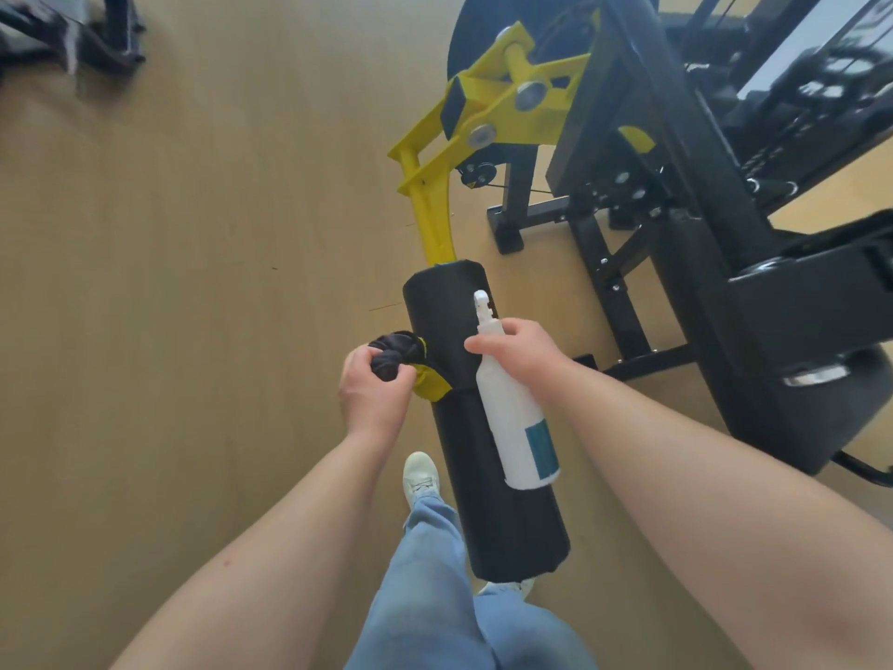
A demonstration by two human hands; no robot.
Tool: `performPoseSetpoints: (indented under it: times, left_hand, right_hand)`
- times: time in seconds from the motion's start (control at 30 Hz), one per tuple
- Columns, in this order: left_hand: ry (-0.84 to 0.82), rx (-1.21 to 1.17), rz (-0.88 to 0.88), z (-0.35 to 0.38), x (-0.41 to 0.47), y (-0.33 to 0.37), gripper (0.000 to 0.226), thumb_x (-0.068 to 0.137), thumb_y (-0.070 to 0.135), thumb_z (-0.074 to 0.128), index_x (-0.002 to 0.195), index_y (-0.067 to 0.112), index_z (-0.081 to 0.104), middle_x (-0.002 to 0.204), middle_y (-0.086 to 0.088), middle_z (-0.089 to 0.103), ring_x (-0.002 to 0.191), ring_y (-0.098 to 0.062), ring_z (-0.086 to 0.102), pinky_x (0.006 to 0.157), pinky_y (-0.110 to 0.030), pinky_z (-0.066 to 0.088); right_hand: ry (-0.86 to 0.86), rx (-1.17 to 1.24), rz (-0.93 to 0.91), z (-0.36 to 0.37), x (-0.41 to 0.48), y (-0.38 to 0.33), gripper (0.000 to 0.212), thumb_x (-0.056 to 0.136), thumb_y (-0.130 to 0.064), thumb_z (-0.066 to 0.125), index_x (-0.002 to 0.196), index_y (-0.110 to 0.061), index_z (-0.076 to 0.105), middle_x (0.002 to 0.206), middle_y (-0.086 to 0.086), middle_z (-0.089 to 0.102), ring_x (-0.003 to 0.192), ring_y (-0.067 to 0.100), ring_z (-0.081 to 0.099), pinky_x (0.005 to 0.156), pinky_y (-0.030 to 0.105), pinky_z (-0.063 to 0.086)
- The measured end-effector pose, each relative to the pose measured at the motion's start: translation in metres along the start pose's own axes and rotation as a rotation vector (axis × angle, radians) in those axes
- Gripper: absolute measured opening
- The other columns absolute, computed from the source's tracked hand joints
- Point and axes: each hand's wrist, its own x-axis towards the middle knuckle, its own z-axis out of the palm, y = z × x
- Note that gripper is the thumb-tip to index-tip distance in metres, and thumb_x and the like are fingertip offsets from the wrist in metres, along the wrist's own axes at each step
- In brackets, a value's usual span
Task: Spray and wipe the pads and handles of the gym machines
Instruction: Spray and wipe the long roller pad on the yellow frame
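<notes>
A black cylindrical roller pad (452, 326) on a yellow lever arm (435, 220) fills the centre of the head view. My left hand (372, 394) grips a bunched dark cloth (394, 353) against the pad's left side, beside a yellow bracket (431, 386). Over the pad, my right hand (519, 353) holds a white spray bottle (514, 423) by its neck, with the nozzle (483, 304) aimed away from me along the pad. The bottle carries a teal label.
The black machine frame (676, 195) and its weight stack stand at the right. Another machine's black base (96, 36) is at the top left. Wooden floor (193, 282) spreads to the left. My leg in jeans and a white shoe (420, 476) are beside the pad.
</notes>
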Motion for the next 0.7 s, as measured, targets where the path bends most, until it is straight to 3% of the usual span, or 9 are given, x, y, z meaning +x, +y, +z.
performPoseSetpoints:
  times: [0.13,0.23,0.33,0.47,0.6,0.7]
  left_hand:
    - [-0.046,-0.019,0.019,-0.007,0.011,0.003,0.015,0.082,0.018,0.071,0.083,0.024,0.057,0.095,0.006,0.058,0.081,-0.004,0.055,0.065,-0.017,0.04]
    - [-0.063,-0.036,0.027,-0.006,0.008,0.001,0.013,0.082,0.019,0.071,0.087,0.02,0.059,0.098,0.003,0.06,0.084,-0.013,0.057,0.068,-0.022,0.044]
    - [-0.087,-0.042,0.029,-0.004,-0.004,0.001,0.016,0.082,0.018,0.07,0.081,0.026,0.056,0.1,0.002,0.061,0.088,-0.017,0.058,0.068,-0.023,0.043]
    - [-0.096,-0.025,0.026,-0.002,-0.026,-0.001,0.018,0.084,0.018,0.069,0.079,0.026,0.054,0.1,0.0,0.06,0.087,-0.019,0.057,0.068,-0.026,0.041]
    - [-0.087,0.011,0.021,-0.003,-0.049,-0.007,0.015,0.085,0.021,0.068,0.081,0.023,0.054,0.1,-0.001,0.058,0.087,-0.019,0.056,0.067,-0.028,0.04]
    - [-0.083,0.034,0.019,-0.005,-0.068,-0.012,0.012,0.086,0.023,0.068,0.084,0.02,0.056,0.1,-0.001,0.058,0.082,-0.013,0.054,0.065,-0.027,0.04]
  right_hand:
    - [0.016,0.052,0.018,0.004,0.006,-0.004,0.022,0.09,-0.042,0.077,0.102,-0.027,0.067,0.104,0.006,0.072,0.093,0.025,0.073,0.087,0.043,0.062]
    - [-0.02,0.121,0.044,0.001,-0.006,0.004,0.018,0.093,-0.037,0.077,0.102,-0.029,0.064,0.105,0.006,0.071,0.089,0.023,0.072,0.079,0.038,0.062]
    - [-0.03,0.022,0.069,-0.002,-0.025,0.02,0.019,0.092,-0.042,0.077,0.101,-0.028,0.067,0.102,0.005,0.072,0.088,0.02,0.071,0.07,0.033,0.057]
    - [-0.049,-0.022,0.081,-0.01,-0.054,0.048,0.026,0.093,-0.043,0.076,0.111,-0.028,0.063,0.105,-0.003,0.067,0.096,0.015,0.066,0.078,0.032,0.052]
    - [-0.069,-0.128,0.104,-0.018,-0.083,0.077,0.018,0.093,-0.044,0.076,0.097,-0.03,0.065,0.099,-0.001,0.066,0.09,0.018,0.065,0.078,0.033,0.052]
    - [-0.051,-0.166,0.094,-0.02,-0.099,0.094,0.025,0.092,-0.046,0.075,0.103,-0.027,0.064,0.101,0.0,0.065,0.091,0.018,0.064,0.08,0.033,0.053]
